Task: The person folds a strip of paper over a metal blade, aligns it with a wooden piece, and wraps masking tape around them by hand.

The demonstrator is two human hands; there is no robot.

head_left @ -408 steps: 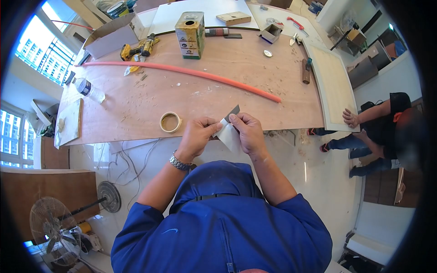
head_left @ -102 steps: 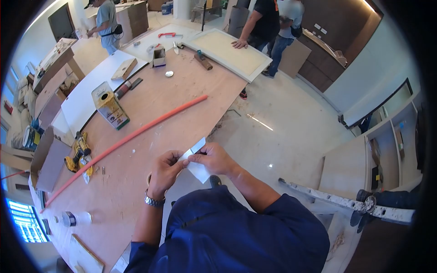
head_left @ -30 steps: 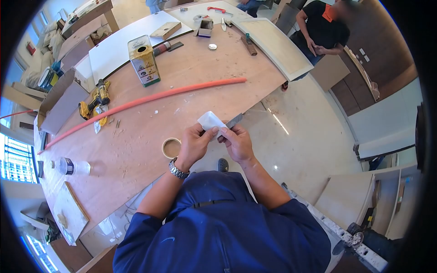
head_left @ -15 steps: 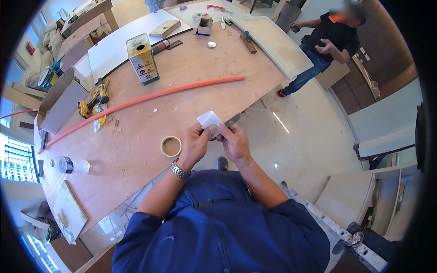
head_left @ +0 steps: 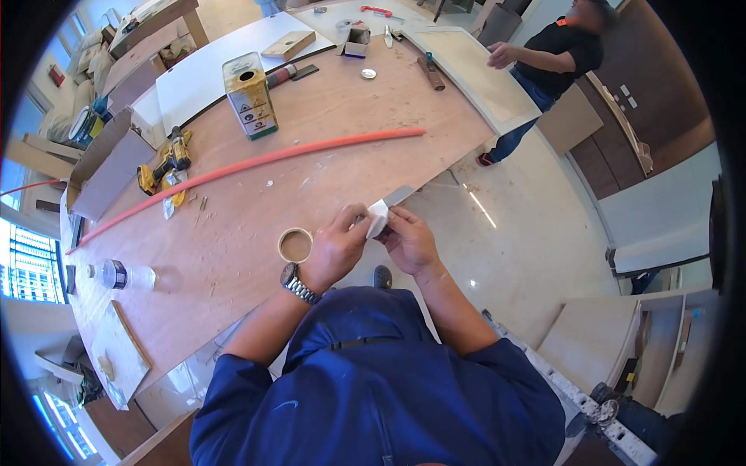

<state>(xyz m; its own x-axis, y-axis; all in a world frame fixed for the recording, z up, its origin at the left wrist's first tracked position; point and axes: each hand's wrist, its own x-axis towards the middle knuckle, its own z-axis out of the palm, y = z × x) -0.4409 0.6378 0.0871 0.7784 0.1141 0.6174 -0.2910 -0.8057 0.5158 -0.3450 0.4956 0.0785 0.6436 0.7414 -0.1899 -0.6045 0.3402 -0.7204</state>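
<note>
Both of my hands are together in front of my waist, above the near edge of the table. My left hand (head_left: 342, 245) pinches one side of a folded white sheet that looks like paper (head_left: 378, 220). The fingers of my right hand (head_left: 410, 242) grip its other side. From behind the sheet a flat grey strip (head_left: 399, 195) sticks out toward the upper right; its kind I cannot make out. Just left of my left hand, a roll of tape (head_left: 295, 245) lies flat on the table.
On the wooden table (head_left: 233, 241) lie a long orange tube (head_left: 256, 167), a yellow cordless drill (head_left: 165, 161) and a clear bottle (head_left: 128, 276). A metal can (head_left: 250, 97) stands farther back. Another person (head_left: 556, 58) stands beyond the pale panel (head_left: 474, 78) at the right.
The white sheet has been folded and turned in my hands, and more of the grey strip shows. My left wrist has rotated. The other person has turned and reaches toward the panel.
</note>
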